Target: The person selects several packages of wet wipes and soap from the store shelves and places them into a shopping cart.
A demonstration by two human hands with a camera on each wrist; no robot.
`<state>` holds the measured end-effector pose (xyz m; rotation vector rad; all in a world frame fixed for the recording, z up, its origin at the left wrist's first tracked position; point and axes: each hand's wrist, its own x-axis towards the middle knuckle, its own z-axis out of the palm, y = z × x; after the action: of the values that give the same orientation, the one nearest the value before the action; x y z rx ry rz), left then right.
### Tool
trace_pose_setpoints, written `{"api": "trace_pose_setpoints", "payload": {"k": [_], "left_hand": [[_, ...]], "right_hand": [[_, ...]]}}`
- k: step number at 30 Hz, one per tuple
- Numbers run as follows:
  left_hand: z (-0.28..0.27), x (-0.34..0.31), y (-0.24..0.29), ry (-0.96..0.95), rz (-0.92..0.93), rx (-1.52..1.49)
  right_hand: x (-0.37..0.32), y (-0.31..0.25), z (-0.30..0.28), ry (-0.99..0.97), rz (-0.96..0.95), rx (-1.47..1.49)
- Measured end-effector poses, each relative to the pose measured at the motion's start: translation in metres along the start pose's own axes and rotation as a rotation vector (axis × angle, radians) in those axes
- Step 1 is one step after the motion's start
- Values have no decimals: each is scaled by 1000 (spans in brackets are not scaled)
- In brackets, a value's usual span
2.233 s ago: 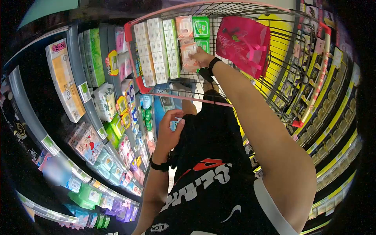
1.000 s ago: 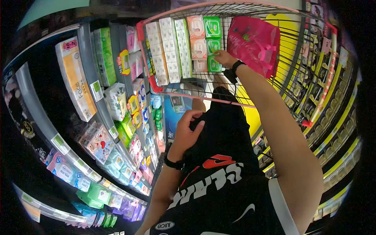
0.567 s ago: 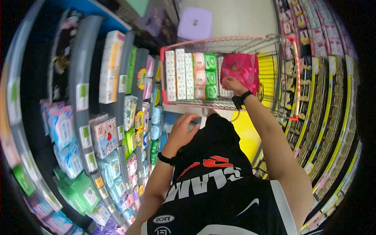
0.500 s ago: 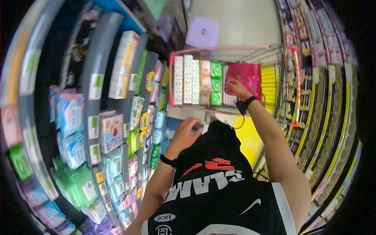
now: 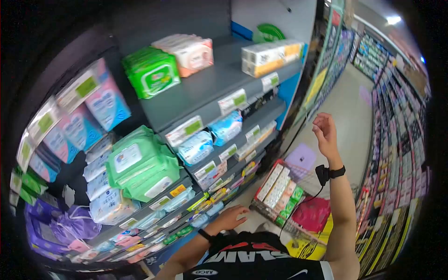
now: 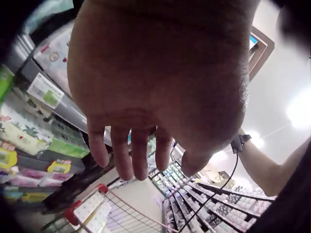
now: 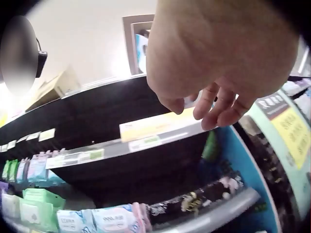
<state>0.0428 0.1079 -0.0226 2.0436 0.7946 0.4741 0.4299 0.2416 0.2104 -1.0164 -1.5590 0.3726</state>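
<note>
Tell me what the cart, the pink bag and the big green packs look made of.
Cart: thin metal wire, red plastic-looking corner. Pink bag: smooth sheet, probably plastic; too small to be sure. Green packs: soft shiny plastic wrap, puffy and wrinkled.

Left side: grey shelving [image 5: 205, 88], price tags [image 5: 184, 130] on the edges. Top shelf has a green wipes pack [image 5: 151, 71] with a pink-white pack [image 5: 189, 50] just beside it. Below that, pale blue packs [image 5: 196, 147]; big green packs [image 5: 140, 165] nearer. Purple bags [image 5: 70, 224] near bottom left. Right side: long shelf run [image 5: 401, 140]. Purple stool [image 5: 301, 156] on the aisle floor [image 5: 345, 116] between them.
</note>
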Motion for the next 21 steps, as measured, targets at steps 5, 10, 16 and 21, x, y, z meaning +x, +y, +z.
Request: {"api": "trace_pose_setpoints", "payload": {"k": [5,10,16,21], "left_hand": [[-16,-46,-8,163,-19,-56],[-24,-89,-9,241,-80,-66],[-27,-124,-22,325,-108,-126],[-37,-141,-18,376,-145,-79]], "right_hand": [[78,-72,48,-76,-294,8],[133,-151,119,-216,-460,-10],[147,-266,226,-455,-931,-324],[172,-279,273,-599,-999,-436]]}}
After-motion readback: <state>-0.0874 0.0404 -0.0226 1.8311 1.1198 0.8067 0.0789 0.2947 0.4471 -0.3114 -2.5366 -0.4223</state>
